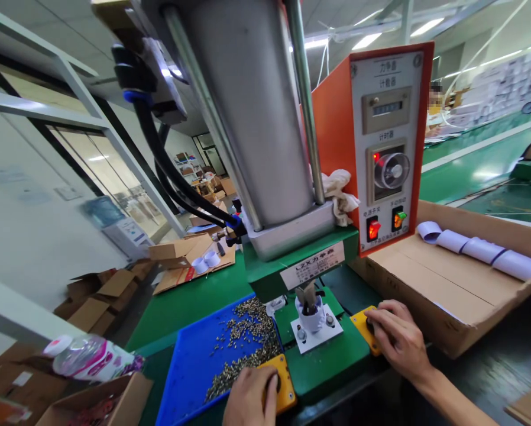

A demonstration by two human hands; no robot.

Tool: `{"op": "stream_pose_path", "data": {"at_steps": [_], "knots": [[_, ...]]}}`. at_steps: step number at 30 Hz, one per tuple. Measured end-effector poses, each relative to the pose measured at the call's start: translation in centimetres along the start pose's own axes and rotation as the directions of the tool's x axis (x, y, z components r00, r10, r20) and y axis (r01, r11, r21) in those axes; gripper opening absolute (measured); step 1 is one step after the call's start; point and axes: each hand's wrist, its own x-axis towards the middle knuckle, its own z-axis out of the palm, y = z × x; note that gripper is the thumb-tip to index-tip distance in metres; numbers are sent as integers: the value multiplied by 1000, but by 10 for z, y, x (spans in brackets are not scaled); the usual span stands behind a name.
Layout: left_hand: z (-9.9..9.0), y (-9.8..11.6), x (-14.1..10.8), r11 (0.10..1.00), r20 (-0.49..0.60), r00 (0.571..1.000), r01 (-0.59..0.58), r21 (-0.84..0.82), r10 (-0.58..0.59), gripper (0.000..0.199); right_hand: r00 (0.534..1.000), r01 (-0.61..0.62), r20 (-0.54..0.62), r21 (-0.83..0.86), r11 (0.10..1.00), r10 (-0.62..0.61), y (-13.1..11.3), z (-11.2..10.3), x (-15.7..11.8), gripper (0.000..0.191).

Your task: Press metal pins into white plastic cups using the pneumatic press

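My left hand (pixel 251 397) is closed round the left yellow button box (pixel 284 384), with its thumb at the black button. Over the right yellow button box (pixel 366 331) my right hand (pixel 402 342) is curled, fingers together at its black button. Between them stands the green base of a press (pixel 325 370). A white ring-shaped piece (pixel 312 320) sits round the tooling above a white plate (pixel 317 338). Small metal parts (pixel 248 331) lie scattered in a blue tray (pixel 194 355) left of the base.
A large metal cylinder (pixel 252 106) and an orange control box (pixel 392 142) rise above the base. At right, a cardboard box (pixel 425 284) holds rolled white pieces (pixel 487 248). A bottle (pixel 92 358) lies at lower left. A person (pixel 434 109) is in the background.
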Motion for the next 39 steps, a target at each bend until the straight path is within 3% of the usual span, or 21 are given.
{"op": "stream_pose_path", "data": {"at_steps": [3, 7, 10, 17, 22, 24, 28, 30, 32, 34, 36, 38, 39], "knots": [[-13, 7, 38, 983, 202, 963, 162, 89, -177, 27, 992, -121, -36, 22, 992, 121, -12, -3, -1, 14], [-3, 4, 76, 978, 337, 926, 121, 169, -173, 19, 976, -204, -53, 92, 975, 209, -28, -6, 0, 14], [7, -1, 87, 975, 391, 904, 100, 199, -173, 18, 966, -249, -36, 109, 962, 255, -30, -9, -2, 14], [6, -10, 86, 981, 420, 890, 122, 153, -176, 17, 944, -325, -10, 156, 933, 331, -29, -7, -7, 14], [8, -11, 83, 984, 396, 901, 154, 91, -177, 18, 928, -373, 87, 279, 885, 364, -48, 4, 16, 14], [9, -10, 81, 984, 370, 912, 162, 73, -177, 22, 916, -399, 196, 343, 850, 351, -60, 10, 33, 26], [8, -8, 78, 979, 322, 925, 190, 72, -203, 24, 866, -455, 448, 517, 725, 224, -85, 30, 70, 69], [6, -6, 78, 977, 323, 922, 198, 77, -212, 22, 869, -476, 430, 591, 651, 245, -95, 39, 86, 69], [5, -4, 78, 977, 332, 919, 198, 81, -214, 20, 882, -469, 299, 635, 613, 365, -102, 41, 95, 60], [5, -2, 79, 978, 337, 918, 193, 79, -209, 17, 877, -434, 142, 642, 632, 459, -107, 38, 88, 57], [6, 0, 81, 980, 340, 919, 186, 72, -199, 16, 889, -388, 48, 610, 691, 456, -114, 34, 60, 57], [7, 2, 82, 981, 344, 919, 183, 65, -194, 18, 928, -359, 143, 595, 719, 345, -123, 35, 11, 50], [8, 3, 82, 981, 345, 919, 182, 64, -193, 19, 924, -381, 284, 610, 695, 257, -127, 40, -17, 38]]}}
